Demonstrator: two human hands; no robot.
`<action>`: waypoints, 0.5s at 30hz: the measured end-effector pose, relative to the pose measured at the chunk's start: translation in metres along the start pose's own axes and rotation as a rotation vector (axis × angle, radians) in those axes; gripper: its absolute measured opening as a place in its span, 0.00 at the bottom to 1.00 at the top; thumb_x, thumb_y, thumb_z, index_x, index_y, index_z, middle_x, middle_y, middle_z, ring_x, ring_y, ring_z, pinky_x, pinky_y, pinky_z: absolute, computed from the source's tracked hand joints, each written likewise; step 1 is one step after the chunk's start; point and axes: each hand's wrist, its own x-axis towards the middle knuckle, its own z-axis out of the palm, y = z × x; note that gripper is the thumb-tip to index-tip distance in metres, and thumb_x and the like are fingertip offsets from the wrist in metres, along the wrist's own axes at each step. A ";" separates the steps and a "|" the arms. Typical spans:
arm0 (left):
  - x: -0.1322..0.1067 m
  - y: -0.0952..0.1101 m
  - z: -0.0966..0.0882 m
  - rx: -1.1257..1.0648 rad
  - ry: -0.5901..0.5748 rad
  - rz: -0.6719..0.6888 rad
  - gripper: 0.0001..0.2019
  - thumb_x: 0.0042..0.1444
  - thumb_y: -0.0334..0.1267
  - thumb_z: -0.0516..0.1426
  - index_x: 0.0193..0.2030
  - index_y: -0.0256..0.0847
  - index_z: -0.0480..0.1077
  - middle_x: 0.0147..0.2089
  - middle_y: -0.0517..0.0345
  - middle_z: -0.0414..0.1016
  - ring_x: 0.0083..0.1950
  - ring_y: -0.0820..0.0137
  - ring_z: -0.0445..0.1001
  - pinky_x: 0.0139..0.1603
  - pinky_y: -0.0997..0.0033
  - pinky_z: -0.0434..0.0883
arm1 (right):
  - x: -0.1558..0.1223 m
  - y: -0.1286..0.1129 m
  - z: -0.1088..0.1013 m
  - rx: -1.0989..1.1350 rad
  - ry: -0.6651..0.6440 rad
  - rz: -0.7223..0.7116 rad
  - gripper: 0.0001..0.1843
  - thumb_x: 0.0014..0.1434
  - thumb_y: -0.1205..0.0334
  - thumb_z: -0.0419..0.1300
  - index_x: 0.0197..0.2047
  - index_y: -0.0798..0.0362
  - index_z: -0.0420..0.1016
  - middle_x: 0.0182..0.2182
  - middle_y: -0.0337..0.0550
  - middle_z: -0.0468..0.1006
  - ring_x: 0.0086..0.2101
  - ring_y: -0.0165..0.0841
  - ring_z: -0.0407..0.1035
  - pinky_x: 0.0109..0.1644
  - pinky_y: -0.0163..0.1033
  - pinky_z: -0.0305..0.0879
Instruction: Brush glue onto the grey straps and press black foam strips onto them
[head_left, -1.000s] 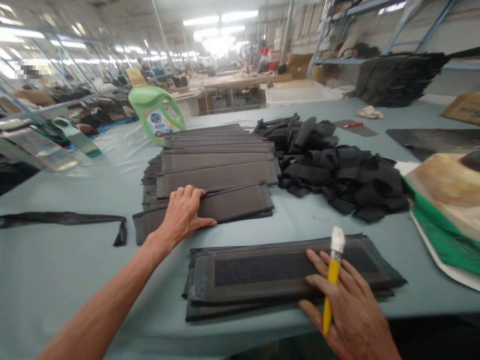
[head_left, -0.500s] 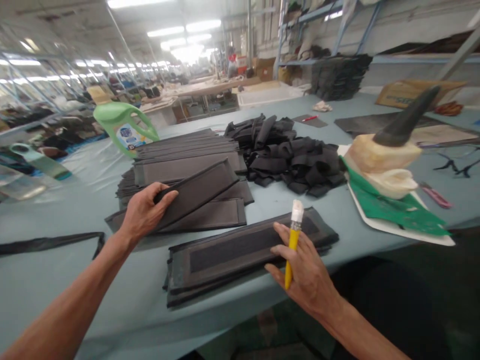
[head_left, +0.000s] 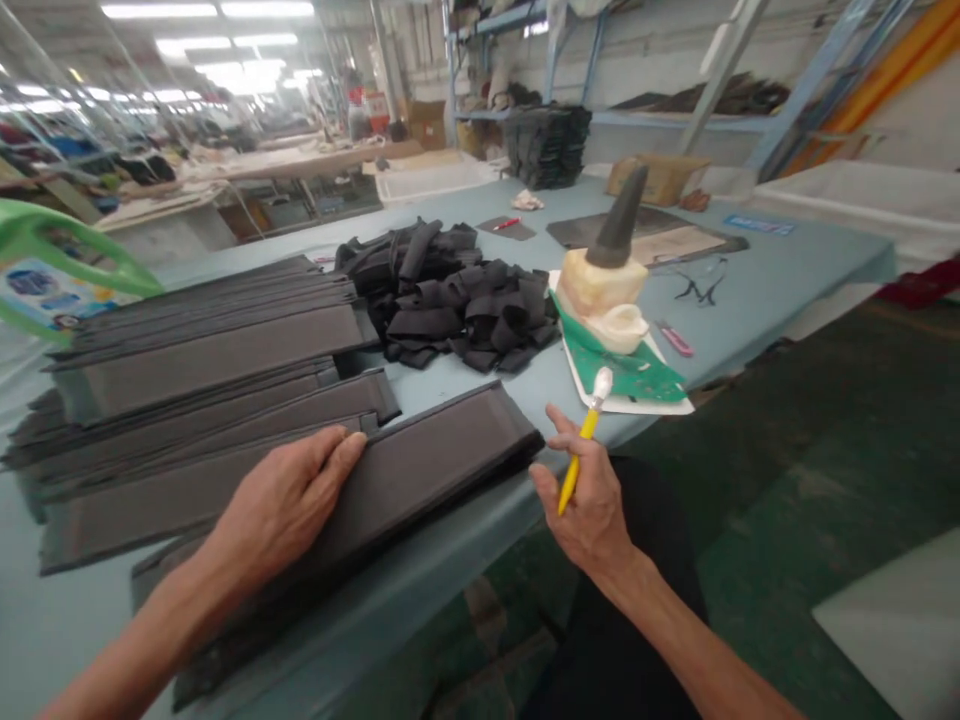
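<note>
My left hand (head_left: 289,495) grips the upper edge of a dark fabric panel (head_left: 442,455), thumb and fingers pressed together. This panel lies over the near stack of similar panels along the table's front edge. In my right hand (head_left: 589,490) is a yellow-handled brush (head_left: 580,462), its white tip pointing up and away. That hand is just off the stack's right end, some fingers partly extended. Beyond my left hand lie rows of overlapping dark panels (head_left: 217,350). A pile of short black fabric strips (head_left: 465,310) sits behind the held panel.
To the right, a yellowish glue container (head_left: 600,285) with a dark cone (head_left: 621,220) stands on a green-and-white sheet (head_left: 637,375). Nearby are a pink cutter (head_left: 675,338) and black-handled scissors (head_left: 701,285). A green jug (head_left: 67,265) stands at left. The table's edge (head_left: 787,305) runs along the right.
My left hand has brought the panel from the far rows onto the near stack, covering the dark-centred panel there. My right hand, still holding the brush, has moved off the stack. The view has swung right.
</note>
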 end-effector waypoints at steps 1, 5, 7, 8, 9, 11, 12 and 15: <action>0.003 0.000 0.009 0.017 -0.013 -0.014 0.23 0.63 0.61 0.42 0.31 0.48 0.65 0.31 0.55 0.76 0.36 0.57 0.76 0.39 0.59 0.67 | -0.001 0.001 0.001 0.002 -0.018 0.013 0.10 0.71 0.58 0.58 0.51 0.51 0.65 0.61 0.65 0.75 0.58 0.50 0.73 0.57 0.58 0.72; 0.010 -0.005 0.033 0.110 -0.021 -0.063 0.21 0.64 0.58 0.41 0.33 0.47 0.65 0.32 0.54 0.76 0.37 0.56 0.77 0.40 0.58 0.68 | -0.002 0.004 0.007 0.011 -0.080 0.021 0.10 0.71 0.57 0.58 0.51 0.51 0.66 0.59 0.63 0.77 0.55 0.50 0.75 0.56 0.57 0.73; 0.011 -0.006 0.037 0.117 0.004 -0.068 0.21 0.65 0.57 0.42 0.37 0.46 0.67 0.37 0.52 0.78 0.40 0.55 0.78 0.42 0.56 0.69 | -0.003 0.004 0.010 0.017 -0.082 0.007 0.09 0.71 0.57 0.58 0.50 0.51 0.66 0.58 0.62 0.78 0.54 0.50 0.76 0.57 0.58 0.73; 0.011 -0.007 0.039 0.118 0.034 -0.062 0.22 0.65 0.57 0.42 0.40 0.46 0.68 0.39 0.51 0.79 0.43 0.54 0.79 0.45 0.55 0.71 | -0.003 0.005 0.011 0.020 -0.073 0.002 0.09 0.70 0.57 0.59 0.50 0.51 0.65 0.57 0.62 0.79 0.54 0.50 0.76 0.57 0.58 0.72; 0.011 -0.008 0.039 0.125 0.069 -0.047 0.23 0.65 0.57 0.42 0.42 0.45 0.69 0.42 0.49 0.79 0.46 0.53 0.79 0.48 0.54 0.71 | -0.003 0.005 0.012 0.023 -0.065 0.001 0.09 0.70 0.58 0.59 0.50 0.50 0.65 0.57 0.62 0.79 0.54 0.50 0.76 0.57 0.58 0.72; 0.008 -0.010 0.041 0.163 0.112 0.009 0.26 0.65 0.60 0.43 0.48 0.42 0.71 0.49 0.45 0.80 0.53 0.50 0.78 0.55 0.49 0.71 | -0.004 0.005 0.012 0.022 -0.056 -0.006 0.09 0.70 0.59 0.59 0.50 0.50 0.65 0.56 0.62 0.79 0.55 0.49 0.76 0.57 0.58 0.72; 0.006 -0.013 0.042 0.194 0.111 0.050 0.29 0.64 0.62 0.45 0.53 0.41 0.71 0.54 0.42 0.79 0.57 0.47 0.76 0.58 0.47 0.71 | -0.004 0.005 0.011 0.019 -0.056 -0.011 0.09 0.70 0.59 0.59 0.50 0.50 0.65 0.56 0.62 0.79 0.55 0.49 0.76 0.57 0.58 0.73; -0.006 -0.021 0.048 0.331 0.053 0.178 0.48 0.51 0.71 0.57 0.69 0.36 0.61 0.65 0.35 0.73 0.65 0.41 0.72 0.62 0.42 0.71 | -0.003 0.007 0.008 0.015 -0.071 -0.029 0.10 0.70 0.59 0.60 0.51 0.50 0.64 0.57 0.63 0.78 0.56 0.49 0.75 0.57 0.58 0.73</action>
